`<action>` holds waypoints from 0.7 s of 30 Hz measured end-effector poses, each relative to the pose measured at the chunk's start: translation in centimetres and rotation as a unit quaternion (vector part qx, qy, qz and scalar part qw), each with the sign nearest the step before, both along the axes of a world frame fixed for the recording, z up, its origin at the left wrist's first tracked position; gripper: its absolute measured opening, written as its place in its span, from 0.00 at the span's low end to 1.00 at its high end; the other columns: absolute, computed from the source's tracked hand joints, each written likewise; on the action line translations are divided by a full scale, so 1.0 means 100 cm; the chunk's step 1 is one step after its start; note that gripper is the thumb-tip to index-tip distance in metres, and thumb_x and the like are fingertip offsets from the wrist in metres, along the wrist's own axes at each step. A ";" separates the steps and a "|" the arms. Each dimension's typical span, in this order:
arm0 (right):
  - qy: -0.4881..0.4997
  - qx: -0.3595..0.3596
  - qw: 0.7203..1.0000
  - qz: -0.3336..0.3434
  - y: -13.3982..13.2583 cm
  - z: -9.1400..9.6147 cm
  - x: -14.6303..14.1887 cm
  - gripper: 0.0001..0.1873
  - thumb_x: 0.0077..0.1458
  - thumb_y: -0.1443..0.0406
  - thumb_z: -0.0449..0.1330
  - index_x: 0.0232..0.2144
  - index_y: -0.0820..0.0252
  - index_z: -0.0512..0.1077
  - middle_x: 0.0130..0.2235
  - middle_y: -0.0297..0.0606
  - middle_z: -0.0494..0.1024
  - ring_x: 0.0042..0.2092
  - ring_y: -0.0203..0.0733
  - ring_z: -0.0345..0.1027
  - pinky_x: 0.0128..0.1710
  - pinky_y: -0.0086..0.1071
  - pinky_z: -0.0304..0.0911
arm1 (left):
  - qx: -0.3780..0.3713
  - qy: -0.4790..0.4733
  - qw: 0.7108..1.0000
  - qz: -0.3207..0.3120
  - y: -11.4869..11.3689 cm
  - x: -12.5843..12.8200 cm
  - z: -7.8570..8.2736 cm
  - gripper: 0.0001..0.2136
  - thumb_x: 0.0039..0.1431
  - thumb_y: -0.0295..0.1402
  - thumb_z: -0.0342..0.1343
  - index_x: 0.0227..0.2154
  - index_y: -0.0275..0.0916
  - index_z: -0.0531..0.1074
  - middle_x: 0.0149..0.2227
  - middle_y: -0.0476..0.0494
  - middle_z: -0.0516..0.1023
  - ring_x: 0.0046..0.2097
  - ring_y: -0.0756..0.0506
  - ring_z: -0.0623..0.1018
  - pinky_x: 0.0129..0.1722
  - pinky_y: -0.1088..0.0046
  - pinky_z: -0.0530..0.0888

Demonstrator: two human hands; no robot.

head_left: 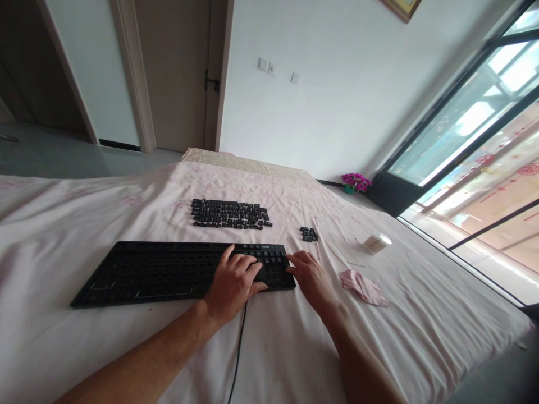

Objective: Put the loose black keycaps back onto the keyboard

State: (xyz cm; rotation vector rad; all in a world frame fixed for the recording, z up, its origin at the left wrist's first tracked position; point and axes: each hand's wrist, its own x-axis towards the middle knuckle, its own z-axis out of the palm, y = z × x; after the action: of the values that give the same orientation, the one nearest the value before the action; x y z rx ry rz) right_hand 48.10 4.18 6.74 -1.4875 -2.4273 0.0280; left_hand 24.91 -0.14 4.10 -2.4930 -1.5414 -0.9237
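Note:
A black keyboard point(160, 272) with most of its keycaps removed lies across a bed covered by a pale pink sheet point(84, 213). My left hand point(233, 283) rests palm down on its right part, fingers spread over the number pad keys. My right hand point(309, 275) sits at the keyboard's right end, fingertips touching its edge, fingers curled loosely; I cannot see anything in it. Behind the keyboard, removed black keycaps point(229, 214) are laid out in rows. A smaller heap of keycaps point(309, 234) lies to the right.
A crumpled pink cloth point(364, 286) lies right of my right hand. A round tub of cotton swabs point(377, 243) stands further right, with thin sticks point(332, 249) nearby. The keyboard cable point(239, 350) runs toward me. A window wall is on the right, a door behind.

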 end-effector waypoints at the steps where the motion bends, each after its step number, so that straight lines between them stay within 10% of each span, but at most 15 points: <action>1: -0.010 0.000 1.000 0.000 0.000 0.001 -0.001 0.16 0.62 0.66 0.54 0.51 0.57 0.72 0.45 0.41 0.73 0.48 0.46 0.65 0.45 0.37 0.64 | 0.000 0.000 1.000 0.000 0.000 0.000 0.000 0.19 0.54 0.45 0.60 0.47 0.42 0.75 0.45 0.44 0.78 0.48 0.40 0.75 0.62 0.47 0.56; 21: -0.170 0.005 0.985 0.006 0.004 0.014 -0.013 0.04 0.60 0.67 0.59 0.39 0.56 0.73 0.39 0.38 0.73 0.43 0.44 0.65 0.40 0.33 0.57 | 0.000 0.008 1.000 0.001 -0.001 0.000 0.000 0.19 0.54 0.45 0.60 0.46 0.42 0.75 0.45 0.45 0.78 0.48 0.41 0.74 0.62 0.48 0.55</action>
State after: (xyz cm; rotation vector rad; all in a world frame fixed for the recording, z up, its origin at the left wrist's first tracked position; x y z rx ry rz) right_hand 46.77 4.60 8.12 -1.5833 -2.6931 -0.2566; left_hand 24.91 -0.23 4.11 -2.4912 -1.5399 -0.9006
